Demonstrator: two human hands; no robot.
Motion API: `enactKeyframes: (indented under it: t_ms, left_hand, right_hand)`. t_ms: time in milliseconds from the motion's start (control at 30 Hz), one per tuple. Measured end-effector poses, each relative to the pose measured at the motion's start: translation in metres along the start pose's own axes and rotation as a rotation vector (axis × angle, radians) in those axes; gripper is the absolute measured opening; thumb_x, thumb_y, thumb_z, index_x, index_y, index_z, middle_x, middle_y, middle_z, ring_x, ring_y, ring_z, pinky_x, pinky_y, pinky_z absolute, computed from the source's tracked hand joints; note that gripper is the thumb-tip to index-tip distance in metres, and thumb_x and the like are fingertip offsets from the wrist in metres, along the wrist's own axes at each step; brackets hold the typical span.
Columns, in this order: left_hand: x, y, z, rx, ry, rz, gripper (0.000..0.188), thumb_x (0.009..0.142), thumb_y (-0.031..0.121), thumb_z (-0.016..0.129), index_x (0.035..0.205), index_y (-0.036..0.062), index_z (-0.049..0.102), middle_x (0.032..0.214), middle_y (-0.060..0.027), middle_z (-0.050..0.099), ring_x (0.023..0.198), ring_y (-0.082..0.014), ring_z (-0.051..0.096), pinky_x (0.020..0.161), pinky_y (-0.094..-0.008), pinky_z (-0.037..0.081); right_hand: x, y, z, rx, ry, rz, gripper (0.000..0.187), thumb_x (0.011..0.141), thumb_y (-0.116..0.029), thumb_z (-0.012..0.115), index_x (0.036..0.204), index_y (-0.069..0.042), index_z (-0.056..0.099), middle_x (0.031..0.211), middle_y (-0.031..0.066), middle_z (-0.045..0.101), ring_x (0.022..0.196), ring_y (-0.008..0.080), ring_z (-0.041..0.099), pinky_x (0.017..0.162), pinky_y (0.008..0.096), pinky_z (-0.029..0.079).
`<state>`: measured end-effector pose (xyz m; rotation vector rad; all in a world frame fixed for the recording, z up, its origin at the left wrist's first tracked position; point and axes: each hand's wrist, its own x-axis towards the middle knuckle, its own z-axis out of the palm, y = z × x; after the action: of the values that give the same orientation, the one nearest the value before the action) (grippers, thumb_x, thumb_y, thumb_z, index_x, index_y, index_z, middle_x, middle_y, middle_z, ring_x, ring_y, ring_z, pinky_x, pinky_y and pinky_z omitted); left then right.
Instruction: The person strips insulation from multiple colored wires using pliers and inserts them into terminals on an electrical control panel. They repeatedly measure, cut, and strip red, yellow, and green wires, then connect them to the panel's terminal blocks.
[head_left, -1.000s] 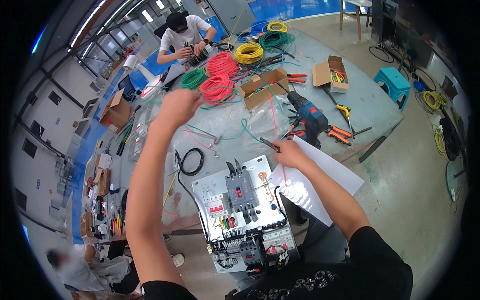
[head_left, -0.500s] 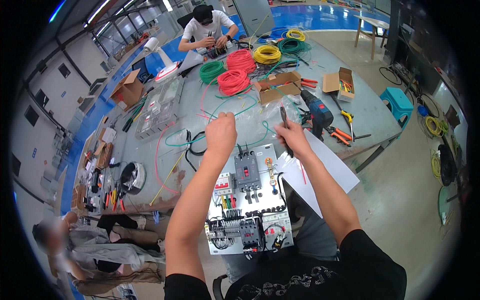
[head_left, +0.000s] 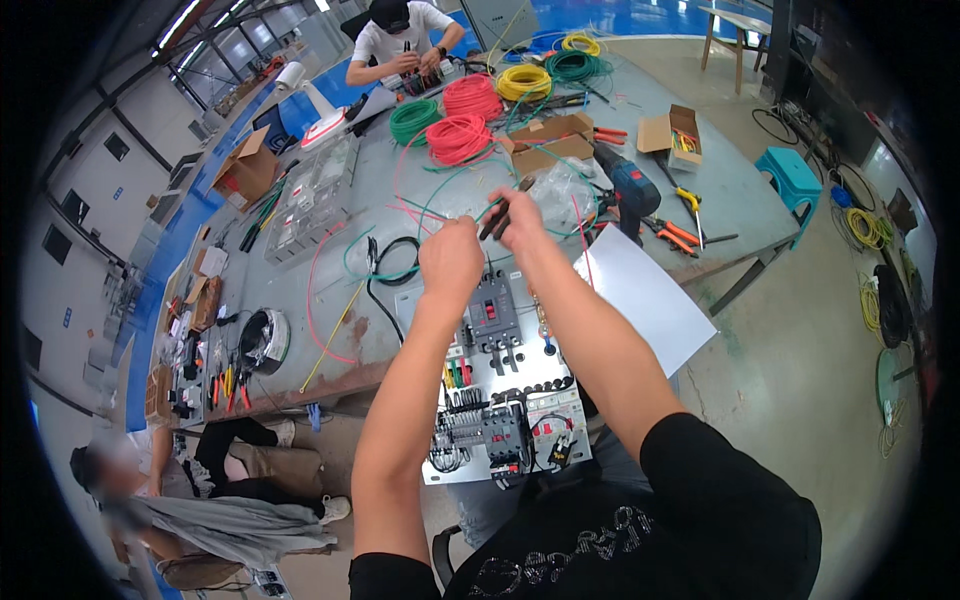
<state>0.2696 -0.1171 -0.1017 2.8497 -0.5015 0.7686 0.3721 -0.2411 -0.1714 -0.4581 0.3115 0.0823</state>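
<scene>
My left hand (head_left: 452, 258) is closed, with a green wire (head_left: 431, 213) running into its fist. Close beside it, my right hand (head_left: 522, 222) grips dark-handled pliers (head_left: 498, 216), whose tip is near the wire; whether the jaws touch it cannot be made out. Below both hands, a white metal mounting plate (head_left: 484, 377) leans between my lap and the table edge. It carries a large grey breaker (head_left: 495, 312), a black contactor (head_left: 503, 432) and rows of wired terminals (head_left: 458, 432). My forearms cover parts of its sides.
Red wire coils (head_left: 460, 139), a green coil (head_left: 413, 121) and a yellow coil (head_left: 524, 84) lie on the grey table (head_left: 310, 375). A cordless drill (head_left: 630, 185) and orange-handled pliers (head_left: 676, 237) lie right, near white paper (head_left: 650, 300). A co-worker (head_left: 405, 45) sits opposite; another person (head_left: 200, 490) sits lower left.
My right hand has moved left and up with the pliers, to just beside my left hand. The left hand has shifted slightly down and right in view. The paper is less covered.
</scene>
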Motion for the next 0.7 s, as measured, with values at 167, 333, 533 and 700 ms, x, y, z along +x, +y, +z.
enactKeyframes:
  t_ms: [167, 333, 533, 700]
  left_hand:
    - [-0.034, 0.022, -0.032, -0.087, 0.012, 0.167, 0.009, 0.093, 0.013, 0.059, 0.089, 0.0055, 0.062, 0.078, -0.0157, 0.066, 0.071, -0.0377, 0.067, 0.061, -0.0484, 0.053]
    - [-0.044, 0.019, -0.035, -0.047, 0.070, 0.086, 0.003, 0.086, 0.008, 0.062, 0.087, 0.0058, 0.061, 0.078, -0.0136, 0.066, 0.066, -0.0355, 0.067, 0.056, -0.0440, 0.053]
    - [-0.057, 0.018, -0.022, -0.065, 0.032, 0.062, 0.004, 0.082, 0.005, 0.060, 0.086, 0.0053, 0.061, 0.079, -0.0148, 0.066, 0.069, -0.0358, 0.068, 0.058, -0.0451, 0.054]
    - [-0.047, 0.032, -0.021, -0.116, -0.012, 0.069, 0.008, 0.083, 0.007, 0.059, 0.089, 0.0053, 0.064, 0.086, -0.0179, 0.069, 0.074, -0.0382, 0.070, 0.064, -0.0476, 0.055]
  right_hand:
    - [0.049, -0.040, -0.004, -0.151, 0.274, -0.410, 0.012, 0.086, -0.009, 0.063, 0.080, -0.001, 0.056, 0.064, 0.0086, 0.056, 0.044, 0.0219, 0.050, 0.039, 0.0382, 0.040]
    - [0.038, -0.033, 0.032, 0.061, 0.399, -0.332, 0.024, 0.095, -0.014, 0.058, 0.073, -0.006, 0.054, 0.060, 0.0049, 0.052, 0.045, 0.0201, 0.048, 0.041, 0.0377, 0.043]
    - [0.063, -0.052, 0.020, -0.002, 0.103, -0.025, 0.021, 0.100, -0.020, 0.053, 0.084, -0.006, 0.053, 0.059, 0.0027, 0.044, 0.047, 0.0193, 0.043, 0.047, 0.0401, 0.043]
    - [0.122, -0.070, -0.019, -0.051, -0.020, -0.326, 0.013, 0.092, -0.011, 0.054, 0.080, -0.008, 0.051, 0.062, 0.0050, 0.044, 0.047, 0.0226, 0.046, 0.043, 0.0477, 0.044]
